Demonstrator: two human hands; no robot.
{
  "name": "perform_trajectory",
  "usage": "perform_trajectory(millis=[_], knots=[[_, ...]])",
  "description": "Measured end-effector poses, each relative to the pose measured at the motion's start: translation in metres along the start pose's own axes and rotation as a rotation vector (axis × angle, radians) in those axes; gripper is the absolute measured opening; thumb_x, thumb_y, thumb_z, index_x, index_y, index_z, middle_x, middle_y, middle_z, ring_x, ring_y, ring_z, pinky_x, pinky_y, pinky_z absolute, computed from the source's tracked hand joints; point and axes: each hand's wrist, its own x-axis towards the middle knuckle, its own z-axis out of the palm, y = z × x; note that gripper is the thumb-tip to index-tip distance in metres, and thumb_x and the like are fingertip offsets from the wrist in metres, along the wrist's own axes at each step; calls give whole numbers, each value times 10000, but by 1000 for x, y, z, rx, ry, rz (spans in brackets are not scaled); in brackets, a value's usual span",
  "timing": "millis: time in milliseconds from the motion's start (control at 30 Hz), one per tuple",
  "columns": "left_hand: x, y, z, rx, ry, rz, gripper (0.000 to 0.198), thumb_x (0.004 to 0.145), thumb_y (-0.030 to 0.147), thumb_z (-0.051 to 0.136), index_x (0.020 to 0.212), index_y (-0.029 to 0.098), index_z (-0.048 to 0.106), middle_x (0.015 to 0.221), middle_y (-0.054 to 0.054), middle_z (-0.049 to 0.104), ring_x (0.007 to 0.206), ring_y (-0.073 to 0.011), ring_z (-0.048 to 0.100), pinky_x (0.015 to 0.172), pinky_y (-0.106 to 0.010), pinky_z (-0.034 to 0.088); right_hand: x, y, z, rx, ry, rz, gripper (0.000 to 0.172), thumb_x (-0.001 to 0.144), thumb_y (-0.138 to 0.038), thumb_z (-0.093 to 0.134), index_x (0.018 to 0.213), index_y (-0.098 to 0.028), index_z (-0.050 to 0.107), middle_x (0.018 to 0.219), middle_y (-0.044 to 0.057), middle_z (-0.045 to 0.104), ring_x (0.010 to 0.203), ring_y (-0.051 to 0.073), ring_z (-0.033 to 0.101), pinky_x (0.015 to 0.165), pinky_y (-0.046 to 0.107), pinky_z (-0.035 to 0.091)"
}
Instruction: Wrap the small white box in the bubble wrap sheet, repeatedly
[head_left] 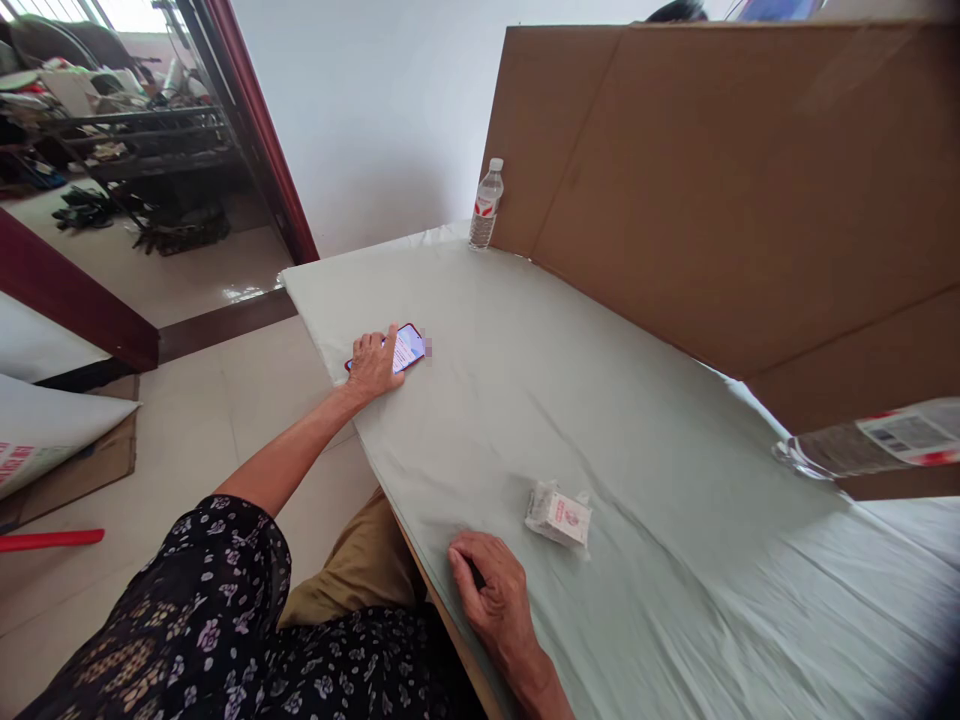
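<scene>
At the left side of the table, my left hand (373, 368) is closed around a smartphone (409, 346) in a red case. Its screen is lit and faces up, and my fingers cover its near part. Close to the table's front edge rests my right hand (495, 595), its fingers curled in a loose fist with nothing visible in them. Just beyond that hand, to the right and not touching it, a small white packet with red print (561, 516) lies in crinkled clear plastic.
A light green cloth (465, 400) covers the table. Brown cardboard (675, 180) stands along its far and right side. A water bottle (486, 207) stands by the cardboard's left end; another bottle (885, 440) lies at the right. Beyond a doorway are cluttered shelves (142, 130).
</scene>
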Motion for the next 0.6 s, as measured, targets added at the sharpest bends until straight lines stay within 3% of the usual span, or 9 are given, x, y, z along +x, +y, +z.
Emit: perform_trajectory(millis=[600], knots=[[1,2,-3,5,-21,-51,854,782,280,620,1531,73,266,1255,-227,576,1160,-373,506,988,-452,357,0,0,0,-3,-12,-7,131,932,-168,543,851,-220,632,789,25,723,707,175,670,671,294,512]])
